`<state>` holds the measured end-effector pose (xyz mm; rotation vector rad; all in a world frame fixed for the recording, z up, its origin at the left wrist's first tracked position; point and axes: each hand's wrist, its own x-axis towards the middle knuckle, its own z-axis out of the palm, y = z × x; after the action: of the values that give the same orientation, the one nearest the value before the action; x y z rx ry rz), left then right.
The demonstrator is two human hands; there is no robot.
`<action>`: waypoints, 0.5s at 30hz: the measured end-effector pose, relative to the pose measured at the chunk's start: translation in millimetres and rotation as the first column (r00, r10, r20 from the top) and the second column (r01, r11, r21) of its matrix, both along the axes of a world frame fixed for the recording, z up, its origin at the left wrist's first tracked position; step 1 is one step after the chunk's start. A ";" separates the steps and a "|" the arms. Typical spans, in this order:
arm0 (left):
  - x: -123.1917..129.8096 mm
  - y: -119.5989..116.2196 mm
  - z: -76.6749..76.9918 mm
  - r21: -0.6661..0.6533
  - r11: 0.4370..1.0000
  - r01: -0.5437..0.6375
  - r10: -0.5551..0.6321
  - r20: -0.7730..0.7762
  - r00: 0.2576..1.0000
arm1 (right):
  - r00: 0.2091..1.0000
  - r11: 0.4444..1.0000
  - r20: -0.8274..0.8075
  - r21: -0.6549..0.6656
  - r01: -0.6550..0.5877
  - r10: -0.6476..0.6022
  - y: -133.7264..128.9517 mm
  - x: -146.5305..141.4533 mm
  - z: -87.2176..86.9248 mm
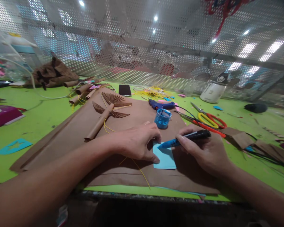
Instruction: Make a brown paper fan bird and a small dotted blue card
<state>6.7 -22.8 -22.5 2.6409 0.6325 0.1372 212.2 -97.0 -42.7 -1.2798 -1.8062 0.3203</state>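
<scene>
My right hand grips a blue marker with a black rear end. Its blue tip touches or hovers just over a light blue piece of paper. At the paper's left edge, the curled fingers and thumb of my left hand hold it against brown kraft paper. A small jar of blue paint stands just beyond my hands. To the left lies a rolled brown paper tube with pleated paper fans and yellow string.
Behind the jar lies a blue glue gun. Scissors with yellow and orange handles are at the right. A phone, brown paper rolls and a white bottle stand or lie farther back on the green table.
</scene>
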 end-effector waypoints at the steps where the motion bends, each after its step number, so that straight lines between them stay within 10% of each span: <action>1: -0.2 0.3 -0.4 0.000 1.000 -0.001 0.001 0.001 1.000 | 1.000 1.000 0.004 0.002 0.000 0.000 0.3 -0.1 0.0; 15: -0.3 1.4 -3.4 0.015 1.000 0.003 -0.003 0.022 1.000 | 0.999 1.000 0.039 0.015 0.001 -0.002 -3.3 -0.6 2.9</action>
<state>6.4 -21.4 -25.9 2.6506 0.6226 0.1700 211.6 -100.3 -39.8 -1.2852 -1.8373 0.2816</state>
